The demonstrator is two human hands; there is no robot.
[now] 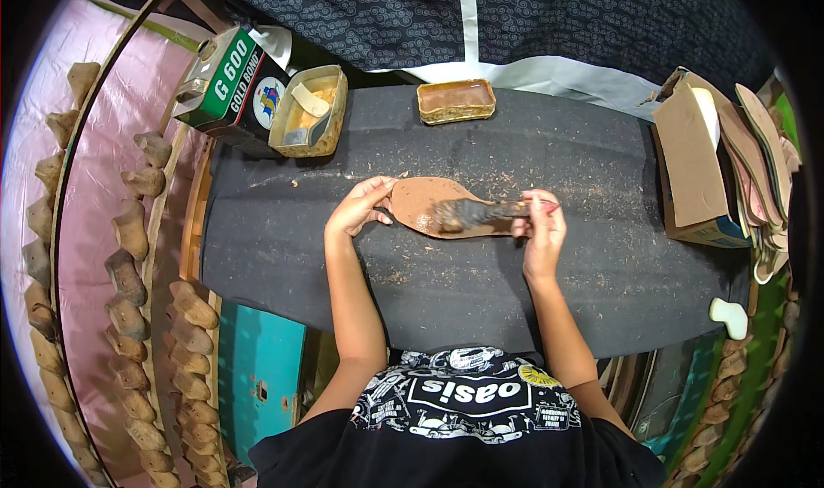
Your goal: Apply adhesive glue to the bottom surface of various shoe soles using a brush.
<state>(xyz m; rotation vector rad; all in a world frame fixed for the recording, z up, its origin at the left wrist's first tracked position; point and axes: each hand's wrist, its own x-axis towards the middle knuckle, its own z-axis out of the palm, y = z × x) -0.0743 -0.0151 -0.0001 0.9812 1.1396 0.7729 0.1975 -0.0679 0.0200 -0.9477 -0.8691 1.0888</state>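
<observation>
My left hand (359, 208) pinches the wide, rounded end of a brown shoe sole (422, 193) between thumb and fingers. The sole lies level over the dark cloth, its narrow end pointing right. In my right hand (542, 235) is a brush (468, 214) with a dark, clotted head, held by its handle. The brush head rests over the sole's middle and is slightly blurred. A wet, shiny patch shows on the sole just left of the bristles. Some fingers of my right hand are by the sole's narrow end; whether they grip it, I cannot tell.
A shallow tray of brown liquid (457, 103) stands at the far edge of the dark-covered table (584, 299). Far left are a tub with scrapers (287, 139) and a metal can (232, 89). A cardboard box (699, 175) holds soles at right. Shoe lasts (129, 230) line racks leftward.
</observation>
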